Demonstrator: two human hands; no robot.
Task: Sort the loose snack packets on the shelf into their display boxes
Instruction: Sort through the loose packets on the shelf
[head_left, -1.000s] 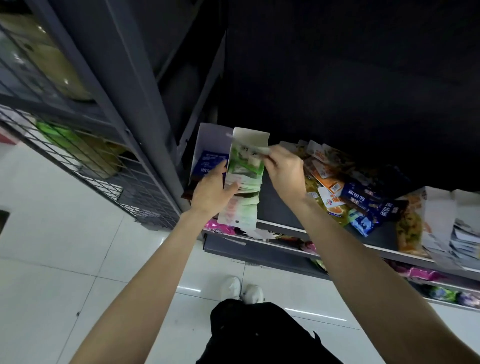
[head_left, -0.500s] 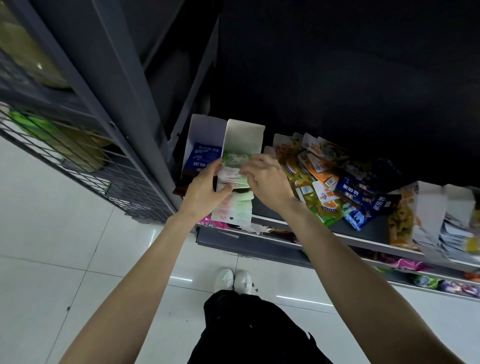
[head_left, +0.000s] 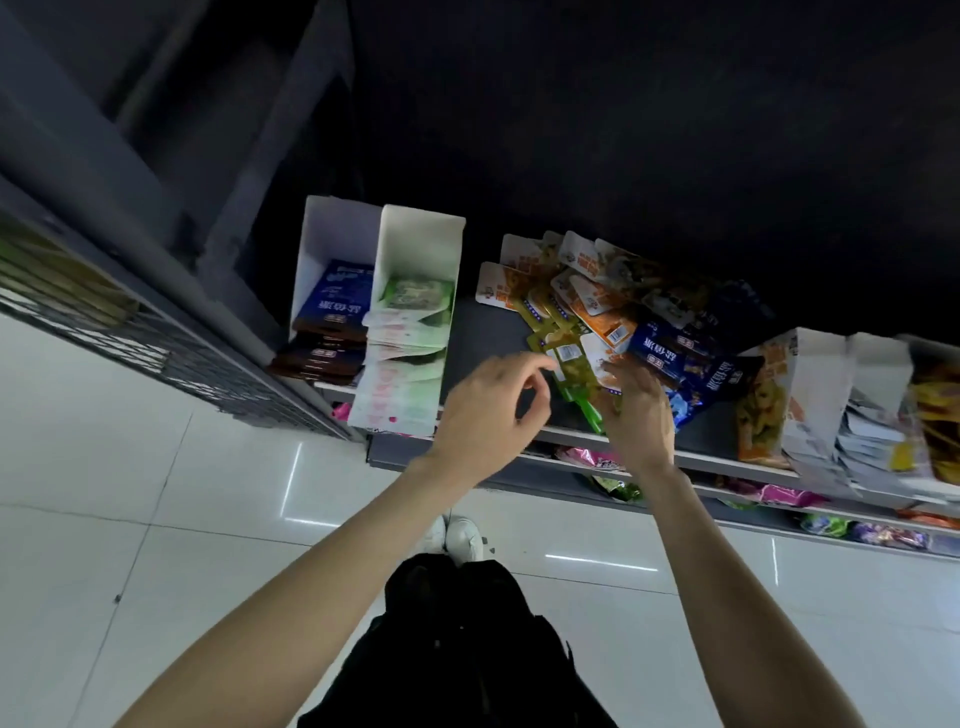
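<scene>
A white display box (head_left: 421, 244) on the dark shelf (head_left: 488, 327) holds a row of green packets (head_left: 410, 332). Left of it, a second white box (head_left: 332, 234) holds dark blue packets (head_left: 340, 296). A loose pile of orange, yellow-green and blue packets (head_left: 613, 312) lies in the shelf's middle. My left hand (head_left: 488, 410) hovers open at the shelf's front edge, holding nothing. My right hand (head_left: 636, 410) rests with spread fingers on a yellow-green packet (head_left: 574, 371) at the pile's near side.
More display boxes (head_left: 815, 384) with orange and yellow packets stand at the right. Lower shelves (head_left: 753, 499) carry pink and green packets. A wire rack (head_left: 156, 343) stands on the left. White floor tiles and my shoes lie below.
Both hands let go of the green packets, which now sit in their box. The hands moved right, to the loose pile.
</scene>
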